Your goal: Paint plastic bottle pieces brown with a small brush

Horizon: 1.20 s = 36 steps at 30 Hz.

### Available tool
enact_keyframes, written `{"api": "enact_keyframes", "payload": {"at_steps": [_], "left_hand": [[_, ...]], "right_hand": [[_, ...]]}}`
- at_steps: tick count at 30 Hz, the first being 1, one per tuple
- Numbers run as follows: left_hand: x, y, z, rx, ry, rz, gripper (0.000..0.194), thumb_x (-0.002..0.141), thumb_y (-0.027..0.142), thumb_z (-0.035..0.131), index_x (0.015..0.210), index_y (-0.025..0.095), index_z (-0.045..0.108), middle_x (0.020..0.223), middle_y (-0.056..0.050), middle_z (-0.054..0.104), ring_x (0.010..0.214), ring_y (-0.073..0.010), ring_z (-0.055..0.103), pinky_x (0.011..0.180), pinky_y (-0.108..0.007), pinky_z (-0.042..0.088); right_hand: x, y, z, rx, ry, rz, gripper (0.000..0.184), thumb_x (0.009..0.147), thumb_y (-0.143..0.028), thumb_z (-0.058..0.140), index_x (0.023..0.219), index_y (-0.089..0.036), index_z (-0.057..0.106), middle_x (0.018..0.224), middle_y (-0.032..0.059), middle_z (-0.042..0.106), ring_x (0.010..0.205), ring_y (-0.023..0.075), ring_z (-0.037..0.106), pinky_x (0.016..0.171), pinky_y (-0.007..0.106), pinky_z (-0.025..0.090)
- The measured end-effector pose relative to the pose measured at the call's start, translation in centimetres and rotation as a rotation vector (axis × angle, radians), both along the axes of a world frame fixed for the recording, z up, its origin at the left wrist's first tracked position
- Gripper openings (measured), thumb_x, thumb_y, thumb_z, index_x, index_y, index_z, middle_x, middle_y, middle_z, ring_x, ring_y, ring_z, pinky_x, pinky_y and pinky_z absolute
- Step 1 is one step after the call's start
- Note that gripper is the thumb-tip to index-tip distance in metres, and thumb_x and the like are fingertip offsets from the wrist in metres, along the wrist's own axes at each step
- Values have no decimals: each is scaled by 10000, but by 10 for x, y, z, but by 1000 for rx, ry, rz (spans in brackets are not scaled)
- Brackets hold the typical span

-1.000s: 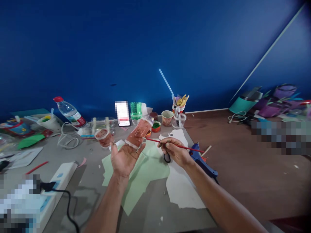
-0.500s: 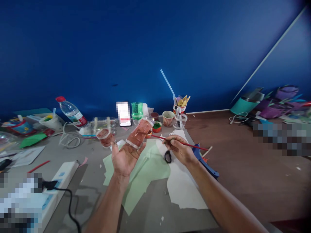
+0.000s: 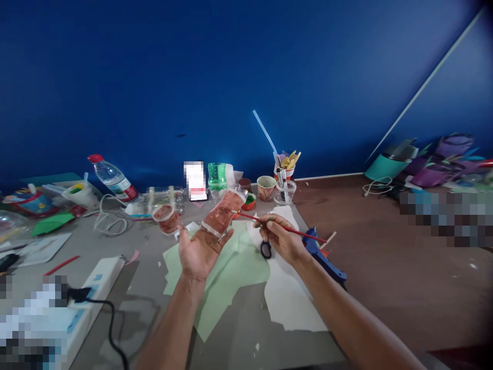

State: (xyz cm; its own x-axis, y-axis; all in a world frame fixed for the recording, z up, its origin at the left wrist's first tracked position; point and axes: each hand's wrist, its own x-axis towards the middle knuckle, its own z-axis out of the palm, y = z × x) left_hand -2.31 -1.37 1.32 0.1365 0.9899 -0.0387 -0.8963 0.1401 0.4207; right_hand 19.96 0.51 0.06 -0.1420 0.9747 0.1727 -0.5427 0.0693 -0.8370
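Craft workspace, paintbrush (image 3: 304,233), glue gun (image 3: 324,259), cut paper (image 3: 285,300)

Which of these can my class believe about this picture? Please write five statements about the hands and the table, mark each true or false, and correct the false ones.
1. The right hand grips a thin paintbrush with a red handle. True.

2. The left hand is raised over pale green paper. True.

3. The left hand holds a green plastic bottle piece. False: it holds a clear plastic piece coated in reddish brown.

4. A clear plastic bottle with a red cap is left of a phone with a lit screen in the picture. True.

5. Both hands wear gloves. False: both are bare.
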Motion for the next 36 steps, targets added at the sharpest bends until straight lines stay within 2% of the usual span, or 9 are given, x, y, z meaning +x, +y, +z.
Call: {"api": "enact_keyframes", "payload": {"at_steps": [2, 7, 11, 16, 20, 24, 28, 33, 36], "left_hand": [[0, 0, 0, -10, 0, 0, 886, 870, 741, 274, 1326, 29, 538, 1199, -258, 664, 1140, -372, 630, 1034, -635, 401], [1, 0, 3, -31, -3, 6, 892, 864, 749, 271, 1315, 32, 554, 1182, -262, 672, 1139, -370, 631, 1037, -626, 403], [3, -1, 7, -40, -12, 19, 877, 869, 748, 250, 1312, 59, 563, 1152, -239, 694, 1089, -345, 661, 1047, -620, 395], [5, -2, 10, -38, 13, 3, 868, 875, 749, 190, 1270, 96, 602, 1156, -213, 700, 1113, -323, 652, 1068, -601, 379], [7, -2, 11, -27, 78, 46, 867, 863, 762, 206, 1251, 104, 614, 1169, -207, 696, 1143, -317, 634, 1068, -587, 387], [9, -2, 9, 17, 111, 31, 858, 864, 759, 200, 1252, 117, 616, 1192, -200, 687, 1172, -311, 614, 1068, -575, 391], [8, -2, 6, 41, 126, 24, 833, 864, 756, 226, 1269, 136, 607, 1210, -192, 680, 1196, -308, 597, 1072, -565, 391], [9, -1, 1, 71, 168, 14, 815, 847, 760, 308, 1283, 133, 594, 1237, -194, 664, 1244, -319, 557, 1075, -569, 388], [10, -1, -1, 82, 196, 21, 775, 857, 744, 320, 1274, 156, 604, 1235, -177, 670, 1251, -312, 553, 1073, -562, 393]], "right_hand": [[0, 0, -1, 6, 15, -32, 141, 755, -308, 717, 860, -215, 726, 817, 45, 745, 533, 95, 524, 507, 246, 406], [0, 1, -1, 11, -20, 15, 151, 765, -315, 704, 864, -201, 721, 804, 55, 735, 530, 108, 512, 497, 262, 400], [1, 2, 1, 7, 0, -96, 173, 754, -325, 715, 882, -208, 712, 840, 51, 738, 526, 101, 506, 502, 261, 395], [0, 1, 3, 5, -26, -35, 177, 739, -349, 720, 839, -204, 712, 784, 55, 733, 520, 113, 491, 497, 275, 382], [1, 1, 3, 5, -15, -114, 155, 750, -317, 702, 854, -203, 713, 802, 55, 734, 529, 106, 485, 510, 270, 380], [3, 2, 4, 0, -23, -59, 153, 742, -321, 705, 829, -197, 719, 750, 53, 727, 518, 107, 482, 502, 267, 364], [3, 3, 5, -8, -13, -135, 160, 735, -325, 708, 839, -202, 713, 776, 49, 728, 520, 106, 478, 497, 266, 369], [2, 4, 5, 32, -52, -83, 169, 734, -340, 704, 822, -196, 715, 752, 54, 728, 512, 108, 473, 494, 270, 370], [4, 5, 3, 30, -58, -143, 168, 732, -335, 707, 829, -198, 718, 767, 54, 734, 512, 108, 475, 495, 271, 366]]}}
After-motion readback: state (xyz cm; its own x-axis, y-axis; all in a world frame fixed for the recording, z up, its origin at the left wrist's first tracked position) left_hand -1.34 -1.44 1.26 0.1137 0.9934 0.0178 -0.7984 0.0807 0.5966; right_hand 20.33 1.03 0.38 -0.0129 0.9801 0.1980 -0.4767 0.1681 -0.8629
